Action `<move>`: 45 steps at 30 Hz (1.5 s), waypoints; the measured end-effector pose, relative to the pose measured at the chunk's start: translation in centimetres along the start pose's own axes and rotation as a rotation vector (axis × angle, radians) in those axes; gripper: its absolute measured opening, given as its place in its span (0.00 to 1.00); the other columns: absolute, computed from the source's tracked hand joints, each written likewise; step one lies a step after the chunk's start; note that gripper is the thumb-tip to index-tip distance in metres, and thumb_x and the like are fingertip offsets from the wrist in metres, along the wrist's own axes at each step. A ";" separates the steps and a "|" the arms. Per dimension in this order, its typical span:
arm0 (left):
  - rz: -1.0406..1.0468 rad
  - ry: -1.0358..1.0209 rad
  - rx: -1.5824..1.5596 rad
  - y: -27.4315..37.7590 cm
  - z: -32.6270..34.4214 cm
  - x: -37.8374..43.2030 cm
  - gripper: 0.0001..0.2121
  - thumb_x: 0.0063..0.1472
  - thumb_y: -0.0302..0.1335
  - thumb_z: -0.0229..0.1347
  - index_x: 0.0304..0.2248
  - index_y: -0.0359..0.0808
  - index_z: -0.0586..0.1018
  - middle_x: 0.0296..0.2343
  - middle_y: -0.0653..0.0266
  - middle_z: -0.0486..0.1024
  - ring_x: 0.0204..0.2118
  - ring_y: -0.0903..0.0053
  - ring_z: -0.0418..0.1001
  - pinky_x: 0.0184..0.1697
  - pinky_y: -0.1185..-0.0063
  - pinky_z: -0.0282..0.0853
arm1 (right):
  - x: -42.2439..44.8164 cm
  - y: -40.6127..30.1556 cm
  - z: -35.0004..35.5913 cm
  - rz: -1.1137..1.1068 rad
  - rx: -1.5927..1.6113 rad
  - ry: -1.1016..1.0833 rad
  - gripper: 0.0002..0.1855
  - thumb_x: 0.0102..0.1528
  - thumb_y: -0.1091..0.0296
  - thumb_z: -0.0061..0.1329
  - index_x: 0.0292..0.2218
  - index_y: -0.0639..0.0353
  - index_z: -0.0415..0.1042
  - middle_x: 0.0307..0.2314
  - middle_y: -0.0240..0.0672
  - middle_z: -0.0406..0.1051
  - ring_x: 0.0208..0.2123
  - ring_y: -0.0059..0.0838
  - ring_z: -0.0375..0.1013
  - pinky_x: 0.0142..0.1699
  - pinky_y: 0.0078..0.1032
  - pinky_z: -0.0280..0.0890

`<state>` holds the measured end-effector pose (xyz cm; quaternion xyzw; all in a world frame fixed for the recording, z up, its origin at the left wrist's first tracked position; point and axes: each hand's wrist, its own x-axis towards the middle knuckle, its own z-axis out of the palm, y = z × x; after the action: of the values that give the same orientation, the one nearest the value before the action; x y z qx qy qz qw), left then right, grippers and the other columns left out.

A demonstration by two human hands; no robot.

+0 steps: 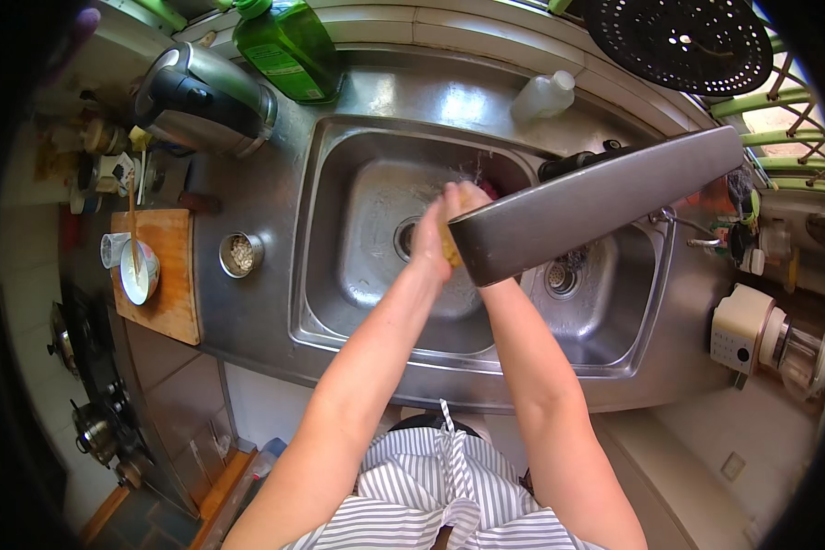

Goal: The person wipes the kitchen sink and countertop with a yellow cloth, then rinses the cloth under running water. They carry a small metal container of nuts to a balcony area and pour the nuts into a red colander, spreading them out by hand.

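Note:
Both my hands are together over the large basin of a steel sink. My left hand is pressed along the side of a yellow item, too covered to identify. On its other side is my right hand, mostly hidden by a wide flat grey bar, apparently the tap's spout. Water splashes just beyond my fingertips. Something dark red shows in the basin behind the right hand. Left of my wrists, the basin drain is partly visible.
A steel cup of pale beans or nuts, a cutting board with a bowl, and an electric kettle stand left. Behind are a green bottle and a white bottle. A blender-like appliance is right.

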<state>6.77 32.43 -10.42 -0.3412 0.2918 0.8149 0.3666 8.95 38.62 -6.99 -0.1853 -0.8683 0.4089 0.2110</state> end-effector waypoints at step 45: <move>-0.171 -0.274 0.389 4.0 0.6 -5.3 0.18 0.54 0.16 0.56 0.45 0.33 0.70 0.39 0.59 0.72 0.41 0.65 0.74 0.45 0.58 0.75 | -4.1 -1.1 -13.3 0.343 0.242 0.149 0.09 0.59 0.67 0.50 0.35 0.64 0.73 0.25 0.32 0.73 0.27 0.18 0.68 0.35 0.19 0.64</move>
<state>6.03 28.51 -5.13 -0.1741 0.3605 0.7481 0.5292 19.11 44.36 0.71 -0.3334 -0.7507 0.5251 0.2226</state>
